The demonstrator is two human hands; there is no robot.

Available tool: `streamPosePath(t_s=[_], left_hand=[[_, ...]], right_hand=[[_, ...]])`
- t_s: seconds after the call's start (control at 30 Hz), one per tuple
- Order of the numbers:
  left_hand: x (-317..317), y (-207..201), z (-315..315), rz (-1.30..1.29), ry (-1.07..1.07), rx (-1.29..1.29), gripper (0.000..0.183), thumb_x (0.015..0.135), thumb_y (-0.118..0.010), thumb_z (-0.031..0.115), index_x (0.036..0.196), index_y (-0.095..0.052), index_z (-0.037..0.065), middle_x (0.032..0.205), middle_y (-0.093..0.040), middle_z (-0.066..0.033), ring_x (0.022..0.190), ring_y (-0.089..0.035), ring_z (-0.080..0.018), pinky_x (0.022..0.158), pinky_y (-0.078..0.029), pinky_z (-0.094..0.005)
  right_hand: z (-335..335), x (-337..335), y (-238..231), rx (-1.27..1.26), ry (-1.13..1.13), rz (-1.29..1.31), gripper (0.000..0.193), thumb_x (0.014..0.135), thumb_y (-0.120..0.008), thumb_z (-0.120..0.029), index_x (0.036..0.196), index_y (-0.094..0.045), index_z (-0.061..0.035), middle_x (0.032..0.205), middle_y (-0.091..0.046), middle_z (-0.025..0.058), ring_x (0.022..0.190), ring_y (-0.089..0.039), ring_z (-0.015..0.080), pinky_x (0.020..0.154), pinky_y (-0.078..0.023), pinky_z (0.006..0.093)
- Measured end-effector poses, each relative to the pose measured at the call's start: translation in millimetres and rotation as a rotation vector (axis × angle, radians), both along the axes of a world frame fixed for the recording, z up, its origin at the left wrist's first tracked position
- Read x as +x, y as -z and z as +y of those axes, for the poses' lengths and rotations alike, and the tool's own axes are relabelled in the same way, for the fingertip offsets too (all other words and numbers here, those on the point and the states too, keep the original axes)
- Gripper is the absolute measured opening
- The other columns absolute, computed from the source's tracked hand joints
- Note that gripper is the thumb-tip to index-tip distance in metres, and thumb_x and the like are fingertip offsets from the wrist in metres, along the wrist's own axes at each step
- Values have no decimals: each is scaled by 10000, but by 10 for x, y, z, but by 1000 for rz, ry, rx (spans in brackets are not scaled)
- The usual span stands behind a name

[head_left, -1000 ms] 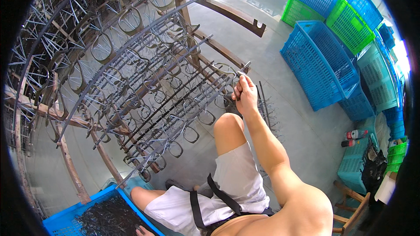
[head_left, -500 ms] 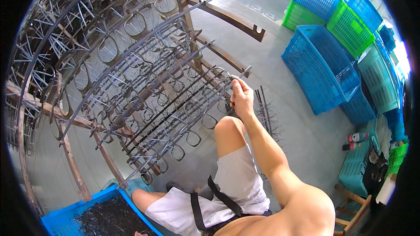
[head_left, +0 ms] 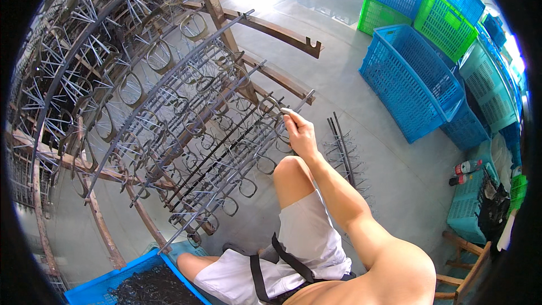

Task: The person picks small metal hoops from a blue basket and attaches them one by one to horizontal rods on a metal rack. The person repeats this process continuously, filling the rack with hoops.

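My right hand (head_left: pixel 302 135) reaches out to the far end of a metal rod (head_left: pixel 240 166) on the rack, thumb and fingers closed together. At its fingertips is a rounded metal loop (head_left: pixel 270 103), one of several hanging along the rods. A small pale tip shows at the fingers, but whether it belongs to the loop or covers a finger I cannot make out. My left hand is out of view. By my left leg, a blue basket (head_left: pixel 84 295) contains a heap of thin black pieces (head_left: pixel 149 287).
A rusty metal rack (head_left: pixel 223 31) with notched arms (head_left: pixel 310 51) carries rows of loops and spiky hooks on the left. Further rods (head_left: pixel 340 147) lie on the floor beyond my right arm. Blue crates (head_left: pixel 395 90), green crates (head_left: pixel 446 25) and a wooden stool (head_left: pixel 471 271) stand to the right.
The view has shifted slightly. My right hand stays at the rod's end, its fingers still at the loop. A fingertip that showed over the blue basket has left the view.
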State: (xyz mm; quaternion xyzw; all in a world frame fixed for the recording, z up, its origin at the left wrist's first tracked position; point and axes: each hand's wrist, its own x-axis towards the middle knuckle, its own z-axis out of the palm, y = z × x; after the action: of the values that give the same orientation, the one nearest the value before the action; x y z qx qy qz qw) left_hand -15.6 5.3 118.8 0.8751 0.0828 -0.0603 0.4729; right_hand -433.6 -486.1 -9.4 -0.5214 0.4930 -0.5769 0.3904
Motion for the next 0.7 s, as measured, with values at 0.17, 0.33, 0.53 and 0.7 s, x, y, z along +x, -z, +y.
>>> streamPosePath(t_s=[0.17,0.33,0.53,0.7], left_hand=[[68,-247,-30,-60,83,-266,159,845,-529,252,957,-568,147,860,-576,13,681,-467,-118,573,-364,-302],[-325,-518,-320,21,121,-403,163,823,-587,231,965,-543,166,788,-542,3,665,-471,-101,558,-345,-266],[-590,-586,-606,-5,388,-240,170,842,-600,188,959,-493,128,820,-524,-23,745,-527,-153,585,-421,-309],[-521,-230,-492,-449,595,254,318,805,-650,257,983,-508,35,924,-568,-114,827,-559,-262,707,-450,-376]], right_hand=[[-53,-3,-13,-22,32,31,228,898,-550,-159,1100,-616,-77,553,-420,-46,469,-344,30,414,-317,217],[-60,-41,-13,5,64,-25,225,905,-550,-197,1087,-623,-86,603,-458,-60,493,-381,19,398,-328,207],[-212,-141,-64,98,0,-129,244,905,-537,-220,1072,-621,-63,573,-438,-53,477,-399,41,419,-348,237],[-109,135,-212,188,-35,-247,235,912,-516,-183,1088,-577,-40,652,-530,16,444,-439,75,409,-410,248]])
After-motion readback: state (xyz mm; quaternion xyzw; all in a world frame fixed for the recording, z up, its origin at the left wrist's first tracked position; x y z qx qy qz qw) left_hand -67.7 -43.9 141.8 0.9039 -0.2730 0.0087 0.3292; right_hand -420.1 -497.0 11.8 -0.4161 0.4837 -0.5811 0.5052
